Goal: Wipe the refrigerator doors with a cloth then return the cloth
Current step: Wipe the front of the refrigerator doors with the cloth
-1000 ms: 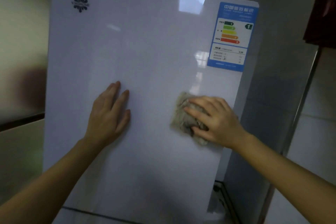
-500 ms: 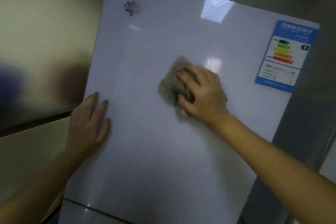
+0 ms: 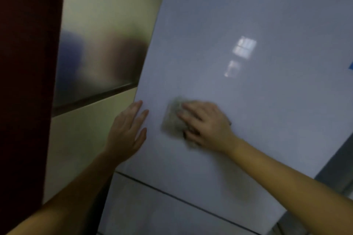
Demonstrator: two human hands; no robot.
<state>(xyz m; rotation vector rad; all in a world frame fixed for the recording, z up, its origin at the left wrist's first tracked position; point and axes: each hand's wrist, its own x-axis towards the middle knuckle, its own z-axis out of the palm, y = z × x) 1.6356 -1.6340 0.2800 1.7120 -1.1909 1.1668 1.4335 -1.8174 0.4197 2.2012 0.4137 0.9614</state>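
Note:
The white glossy refrigerator door (image 3: 248, 101) fills the right of the head view, tilted in the frame. My right hand (image 3: 206, 124) presses a grey-beige cloth (image 3: 172, 118) flat against the door, near its left side, fingers spread over the cloth. Flat on the door's left edge, just left of the cloth, lies my left hand (image 3: 127, 131), fingers apart, holding nothing. Below the hands a dark seam (image 3: 172, 196) separates the upper door from the lower door (image 3: 152, 215). The picture is motion-blurred.
Left of the refrigerator stands a shiny beige wall panel (image 3: 99, 44) with a dark horizontal groove. A dark red surface (image 3: 24, 82) runs down the far left. A corner of the blue label (image 3: 351, 66) shows at the right edge. A grey wall lies at lower right.
My right hand has slid the cloth from the door's right side, up through the middle, then down-left toward my left hand. The camera has turned left, so the label has almost left the frame.

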